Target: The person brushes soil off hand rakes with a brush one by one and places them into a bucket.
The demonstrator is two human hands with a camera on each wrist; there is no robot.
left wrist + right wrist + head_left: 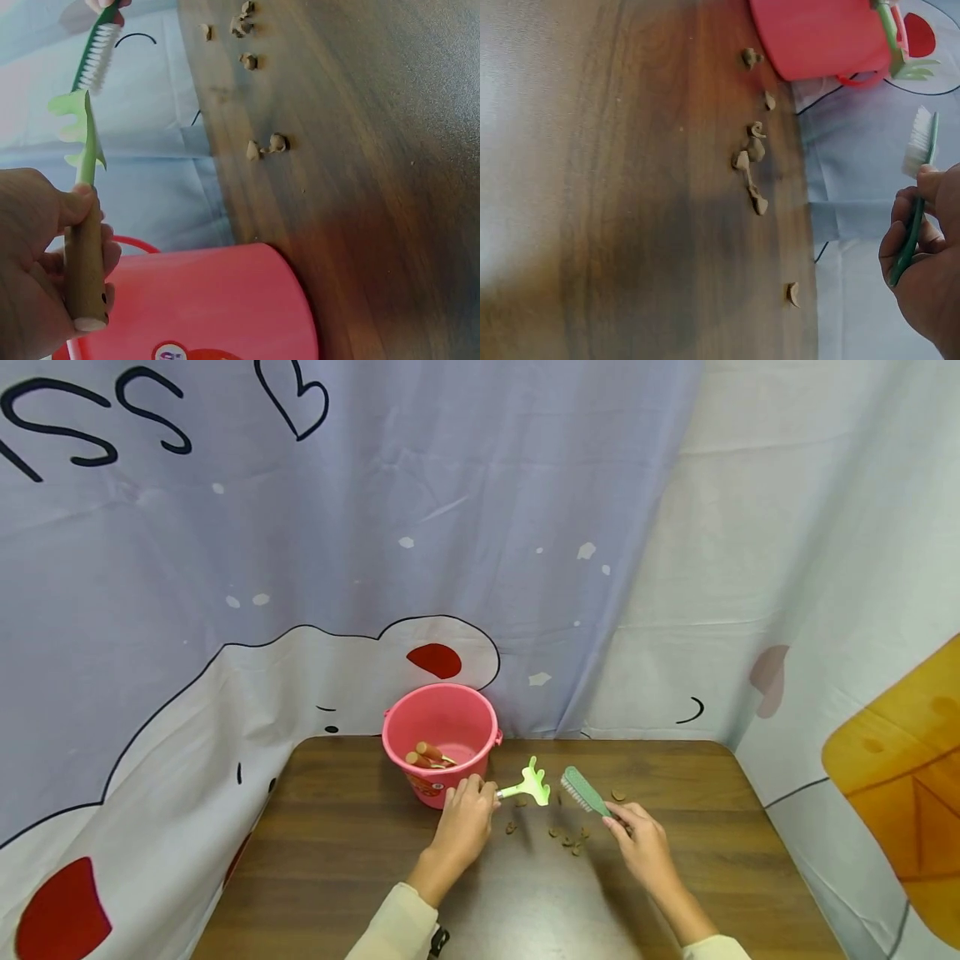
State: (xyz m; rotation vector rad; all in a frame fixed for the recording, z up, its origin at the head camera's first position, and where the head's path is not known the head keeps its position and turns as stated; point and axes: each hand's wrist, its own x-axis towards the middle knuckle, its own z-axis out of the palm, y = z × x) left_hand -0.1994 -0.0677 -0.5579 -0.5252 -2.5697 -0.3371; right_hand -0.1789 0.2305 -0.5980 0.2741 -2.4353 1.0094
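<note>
My left hand [467, 820] grips the wooden handle [84, 274] of a small light green hand rake [533, 783], its prongs raised above the table. In my right hand [640, 845] is a green brush [585, 791] with white bristles [917, 142], held by its handle. Brush and rake face each other with a gap between them in the head view. Below them, several brown curled bits [576, 843] lie scattered on the wooden table [540, 893]. A pink bucket [444, 714] stands just beyond my left hand.
Inside the bucket lie tools with wooden handles [429, 750]; their heads are mostly hidden. A printed curtain [480, 527] hangs right behind the table's back edge and along the sides. One brown bit [618, 795] lies apart, near the back right.
</note>
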